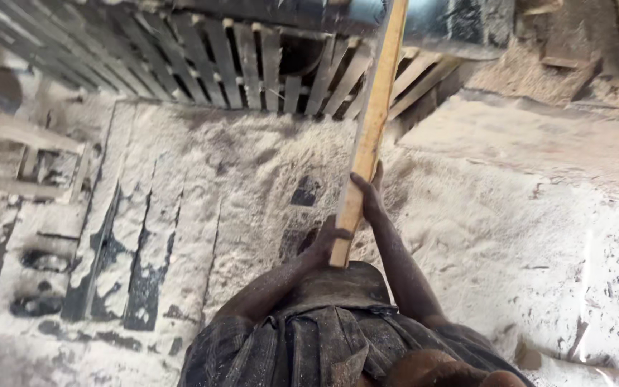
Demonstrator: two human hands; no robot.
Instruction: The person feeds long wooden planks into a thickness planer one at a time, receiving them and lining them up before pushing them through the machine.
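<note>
Below, sawdust (266, 179) covered nearly the whole floor, pale and thick, with dark gaps at lower left. Across the top of the frame ran a slatted rack (252, 64). From top centre down to mid-frame I saw a long wooden plank (370, 129), slightly tilted. My right hand (368, 195) clamped its right edge partway up; my left hand (327, 244) gripped its lower end, just below. Both hands were closed on it, close together.
</note>
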